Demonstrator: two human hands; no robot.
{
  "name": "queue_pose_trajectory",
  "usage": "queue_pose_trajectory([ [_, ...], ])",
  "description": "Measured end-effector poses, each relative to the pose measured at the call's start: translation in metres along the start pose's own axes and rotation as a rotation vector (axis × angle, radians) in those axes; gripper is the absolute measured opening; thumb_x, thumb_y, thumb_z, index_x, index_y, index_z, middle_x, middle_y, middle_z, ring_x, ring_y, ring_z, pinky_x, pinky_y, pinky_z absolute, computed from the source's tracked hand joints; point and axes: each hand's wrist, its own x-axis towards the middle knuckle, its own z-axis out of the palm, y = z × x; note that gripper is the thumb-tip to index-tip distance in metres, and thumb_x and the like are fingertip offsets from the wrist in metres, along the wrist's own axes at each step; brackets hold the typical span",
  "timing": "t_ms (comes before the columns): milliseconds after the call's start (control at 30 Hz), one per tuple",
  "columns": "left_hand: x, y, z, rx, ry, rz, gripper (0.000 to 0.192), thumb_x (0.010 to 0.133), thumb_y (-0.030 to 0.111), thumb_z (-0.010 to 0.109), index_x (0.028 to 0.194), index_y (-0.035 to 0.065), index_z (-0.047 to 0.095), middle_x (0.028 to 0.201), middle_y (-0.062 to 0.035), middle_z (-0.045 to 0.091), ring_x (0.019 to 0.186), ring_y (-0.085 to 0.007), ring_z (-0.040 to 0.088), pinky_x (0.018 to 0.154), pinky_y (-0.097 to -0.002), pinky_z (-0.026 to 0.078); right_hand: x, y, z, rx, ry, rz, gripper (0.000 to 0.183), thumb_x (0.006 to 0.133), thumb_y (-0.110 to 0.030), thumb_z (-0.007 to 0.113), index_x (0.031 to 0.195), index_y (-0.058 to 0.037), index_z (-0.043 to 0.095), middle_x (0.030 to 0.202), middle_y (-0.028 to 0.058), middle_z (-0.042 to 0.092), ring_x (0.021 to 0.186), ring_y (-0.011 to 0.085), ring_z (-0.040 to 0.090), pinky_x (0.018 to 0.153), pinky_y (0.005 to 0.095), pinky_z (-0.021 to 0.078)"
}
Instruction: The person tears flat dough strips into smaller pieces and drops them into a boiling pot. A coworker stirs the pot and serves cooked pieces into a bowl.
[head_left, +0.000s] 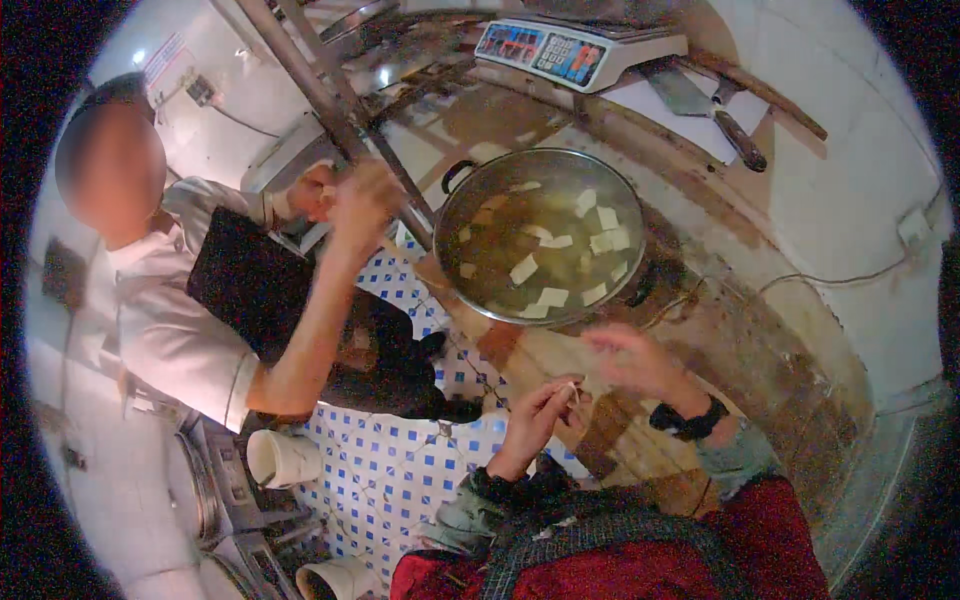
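Observation:
My left hand (538, 420) pinches a small whitish piece (574, 393) between thumb and fingertips; what it is made of I cannot tell. Blurred, my right hand (637, 364) reaches leftward above the board below the pot, and the blur hides how its fingers are set. A dark wristwatch (688, 420) is on that wrist. Just beyond both hands stands a wide metal pot (536, 321) with dark side handles. Several pale flat pieces (553, 298) float in its cloudy yellowish liquid (495, 255).
A co-worker (180, 300) in a white shirt and dark apron stands at left, hands (367, 191) raised by a metal post (322, 75). Behind the pot are a digital scale (585, 52) and a broad-bladed scraper (694, 97). Two pale buckets (281, 457) (337, 577) stand lower left.

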Motion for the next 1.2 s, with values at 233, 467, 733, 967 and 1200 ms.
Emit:
queue_pose_trajectory([
  [233, 0.001, 0.016, 0.025, -0.378, -0.015, -0.032, 0.032, 0.096, 0.015, 0.045, 0.124, 0.0007, 0.051, 0.102, -0.0073, 0.059, 0.074, -0.0125, 0.059, 0.068, -0.0262, 0.049, -0.023, 0.008, 0.032, -0.293, 0.050, -0.303, 0.015, 0.075, -0.014, 0.060, 0.088, -0.0079, 0.065, 0.094, 0.0097, 0.062, 0.091, 0.0289, 0.058, 0.082, 0.0373, 0.0463],
  [467, 0.004, 0.018, 0.011, 0.010, -0.199, -0.126, 0.024, 0.091, 0.012, 0.054, 0.113, 0.0005, 0.056, 0.077, -0.0032, 0.059, 0.060, -0.0096, 0.057, 0.056, -0.0227, 0.045, -0.008, -0.006, 0.018, -0.371, 0.047, -0.517, 0.026, 0.067, -0.005, 0.064, 0.091, -0.0101, 0.069, 0.084, 0.0074, 0.061, 0.075, 0.0250, 0.060, 0.066, 0.0342, 0.0483],
  [733, 0.005, 0.032, 0.020, 0.050, -0.216, -0.181, 0.022, 0.091, 0.019, 0.053, 0.100, 0.0010, 0.062, 0.083, -0.0043, 0.063, 0.071, -0.0101, 0.057, 0.065, -0.0235, 0.046, 0.070, 0.020, -0.010, -0.604, 0.549, -0.405, 0.035, 0.070, -0.001, 0.062, 0.105, 0.0002, 0.060, 0.089, 0.0136, 0.058, 0.080, 0.0274, 0.059, 0.067, 0.0315, 0.0476],
  [967, 0.011, 0.002, 0.009, -0.283, 0.096, -0.102, 0.033, 0.096, 0.025, 0.046, 0.114, -0.0013, 0.056, 0.081, -0.0035, 0.058, 0.062, -0.0100, 0.055, 0.058, -0.0224, 0.045, -0.007, 0.016, 0.011, 0.078, -0.010, 0.106, 0.043, 0.076, -0.016, 0.070, 0.114, -0.0019, 0.056, 0.093, 0.0040, 0.061, 0.085, 0.0117, 0.057, 0.072, 0.0277, 0.0465],
  [1200, 0.013, 0.005, 0.020, -0.172, 0.131, -0.084, 0.029, 0.095, 0.025, 0.048, 0.105, 0.0008, 0.059, 0.070, 0.0017, 0.052, 0.055, -0.0052, 0.048, 0.049, -0.0189, 0.038, -0.031, 0.015, 0.042, 0.244, 0.033, 0.365, 0.026, 0.080, -0.018, 0.067, 0.096, 0.0014, 0.063, 0.081, 0.0031, 0.065, 0.068, 0.0088, 0.058, 0.061, 0.0239, 0.0460],
])
